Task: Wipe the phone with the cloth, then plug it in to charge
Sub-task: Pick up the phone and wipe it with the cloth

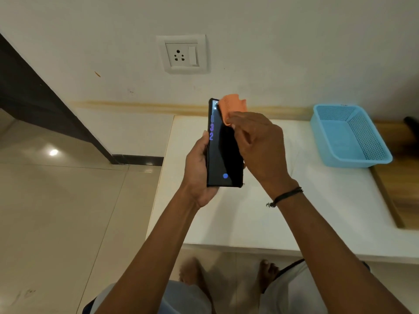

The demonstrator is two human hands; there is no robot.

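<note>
A cream wall (294, 41) with a white socket plate (182, 54) rose before me. Glossy beige floor tiles (56, 211) caught a lamp's glare beside the white counter (317, 211) and a dark panel (34, 91).

Slim black glass-fronted phone (223, 152), screen lit with blue digits, held upright; crumpled orange cloth (232, 106) pressed seemingly against its upper right edge.

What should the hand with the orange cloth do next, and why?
Probably draw the cloth down the screen toward its lower end. The right hand presses it at the top of the phone, which the left hand holds upright, so most of the glass below likely remains unwiped.
</note>
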